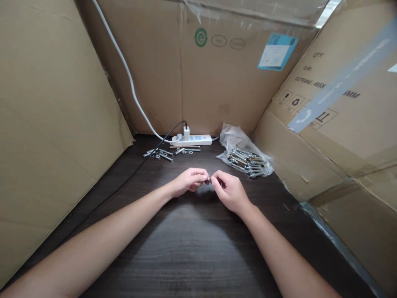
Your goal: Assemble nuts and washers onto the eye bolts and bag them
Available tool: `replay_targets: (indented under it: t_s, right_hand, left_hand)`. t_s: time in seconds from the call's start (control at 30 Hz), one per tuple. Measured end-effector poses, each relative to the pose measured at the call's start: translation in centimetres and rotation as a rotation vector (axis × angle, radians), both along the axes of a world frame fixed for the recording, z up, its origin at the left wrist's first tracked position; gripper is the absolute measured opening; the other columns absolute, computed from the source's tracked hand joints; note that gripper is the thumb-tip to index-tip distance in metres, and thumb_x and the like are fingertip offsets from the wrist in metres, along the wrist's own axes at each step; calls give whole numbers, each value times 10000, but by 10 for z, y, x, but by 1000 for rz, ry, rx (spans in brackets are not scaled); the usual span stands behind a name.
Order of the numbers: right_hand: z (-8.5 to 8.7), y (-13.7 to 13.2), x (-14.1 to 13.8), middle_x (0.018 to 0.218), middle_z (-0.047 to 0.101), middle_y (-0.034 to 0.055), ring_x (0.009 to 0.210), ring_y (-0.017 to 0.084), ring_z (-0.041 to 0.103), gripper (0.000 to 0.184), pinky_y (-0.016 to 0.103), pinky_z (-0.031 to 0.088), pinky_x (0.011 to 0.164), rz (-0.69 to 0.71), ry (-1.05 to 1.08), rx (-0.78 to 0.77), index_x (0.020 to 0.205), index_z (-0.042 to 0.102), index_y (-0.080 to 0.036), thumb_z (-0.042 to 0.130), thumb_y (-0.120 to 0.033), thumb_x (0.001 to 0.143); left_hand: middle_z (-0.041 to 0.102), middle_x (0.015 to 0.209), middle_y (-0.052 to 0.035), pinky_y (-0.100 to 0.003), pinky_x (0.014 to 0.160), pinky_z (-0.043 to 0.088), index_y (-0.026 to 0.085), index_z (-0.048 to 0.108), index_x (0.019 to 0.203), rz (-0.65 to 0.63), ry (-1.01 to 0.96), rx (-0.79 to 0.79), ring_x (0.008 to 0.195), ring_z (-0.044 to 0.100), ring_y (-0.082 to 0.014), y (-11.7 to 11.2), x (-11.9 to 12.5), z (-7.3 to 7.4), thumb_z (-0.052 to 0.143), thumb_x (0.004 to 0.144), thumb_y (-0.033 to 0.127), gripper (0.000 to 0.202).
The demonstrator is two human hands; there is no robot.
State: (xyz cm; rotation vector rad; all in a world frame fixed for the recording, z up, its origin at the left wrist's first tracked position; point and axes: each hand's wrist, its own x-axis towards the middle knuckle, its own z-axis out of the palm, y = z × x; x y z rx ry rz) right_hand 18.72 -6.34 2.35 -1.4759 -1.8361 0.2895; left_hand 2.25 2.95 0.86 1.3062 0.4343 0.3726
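Note:
My left hand (pixel 192 180) pinches a small brass-coloured metal fastener (pixel 209 178) between thumb and forefinger, above the dark table. From the other side, the fingertips of my right hand (pixel 228 188) are closed on the same fastener. Most of it is hidden by the fingers, so its exact kind does not show. Beyond the left hand lie loose silver bolts (pixel 165 157) with several washers (pixel 157 156). Behind the right hand, a clear plastic bag (pixel 232 134) lies open with a pile of silver and brass-coloured expansion bolts (pixel 246 160).
A white power strip (pixel 201 140) with a plugged-in charger (pixel 186 133) stands at the back. A black cable (pixel 130 178) runs across the table's left side. Cardboard boxes wall in the left (pixel 62 124), back (pixel 149 74) and right (pixel 335 153) of the dark table (pixel 186 256).

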Motion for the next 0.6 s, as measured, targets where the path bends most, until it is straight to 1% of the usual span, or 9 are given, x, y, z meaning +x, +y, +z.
replay_targets:
  t_s: [0.13,0.3,0.43,0.6]
  right_hand:
    - [-1,0,0,692,610,11,599,128,516,206,233,382,589,-18,3,-4,774,583,-195,445,-273,906]
    - [-1,1,-1,755,619,9,601,123,517,139,233,387,585,-10,50,5,901,579,-198,454,-259,898]
    - [-1,1,-2,764,622,15,633,132,534,152,236,396,607,10,50,4,873,579,-198,441,-255,904]
    - [-2,1,-2,737,626,15,613,130,531,170,232,396,597,1,37,-14,844,579,-198,438,-267,909]
  left_hand:
    - [204,519,98,-182,442,98,144,534,795,-4,10,10,470,119,-47,0,0,1,605,802,386,253]
    - [200,521,99,-179,441,95,147,527,795,-7,16,6,471,115,-47,-1,0,3,606,797,399,264]
    - [206,517,99,-180,440,99,142,531,791,1,21,10,466,121,-45,-2,1,3,601,798,394,262]
    - [211,516,97,-180,441,97,132,535,782,16,21,4,459,126,-41,-2,1,4,593,795,403,277]
